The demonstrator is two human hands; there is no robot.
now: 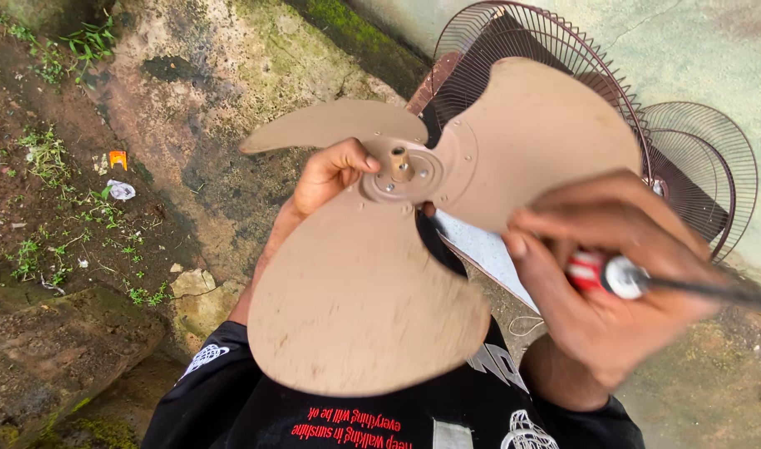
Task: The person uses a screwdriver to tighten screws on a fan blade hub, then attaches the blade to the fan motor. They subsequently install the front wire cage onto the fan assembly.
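My left hand (329,176) holds a tan three-lobed fan blade (355,308) up in front of me, thumb pressed by its round hub (401,170) with a brass centre bush. My right hand (613,291) is closed around a screwdriver (625,277) with a red and white handle. Its dark shaft points off to the right, away from the blade. The right hand hovers to the right of the hub and below it, apart from the hub, and overlaps the edge of the right lobe in view.
Two dark red wire fan guards (563,66) (709,166) lean by a pale wall behind the blade. A white flat panel (480,249) lies under them. Mossy concrete (231,75) and dirt with weeds and litter (56,183) lie left. My black printed clothing (256,407) fills the bottom.
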